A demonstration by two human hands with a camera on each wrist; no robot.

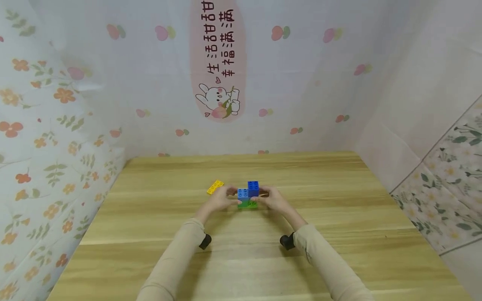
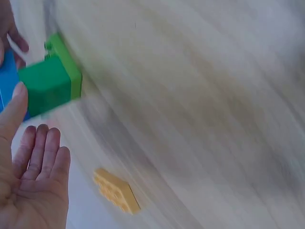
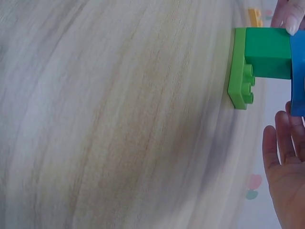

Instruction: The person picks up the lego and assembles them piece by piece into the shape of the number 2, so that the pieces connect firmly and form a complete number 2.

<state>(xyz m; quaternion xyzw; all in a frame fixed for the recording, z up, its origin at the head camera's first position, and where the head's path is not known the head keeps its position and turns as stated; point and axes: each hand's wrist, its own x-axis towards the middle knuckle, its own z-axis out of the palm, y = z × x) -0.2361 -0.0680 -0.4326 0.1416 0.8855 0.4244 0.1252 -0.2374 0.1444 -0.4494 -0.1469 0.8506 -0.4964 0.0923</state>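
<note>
A small stack of toy building bricks stands on the table between both hands. Its base is a flat light green brick, with a green brick over one half of it. A lighter blue brick lies on the green one and juts past it. The dark blue brick tops the right side. My left hand holds the stack's left side, thumb at the seam between green and blue, other fingers behind. From the right, my right hand grips the blue part, thumb in front and fingers at the far side.
A flat yellow brick lies studs up, just beyond the left hand. The wood-grain table reaches back to a printed cloth, and more cloth hangs at both sides.
</note>
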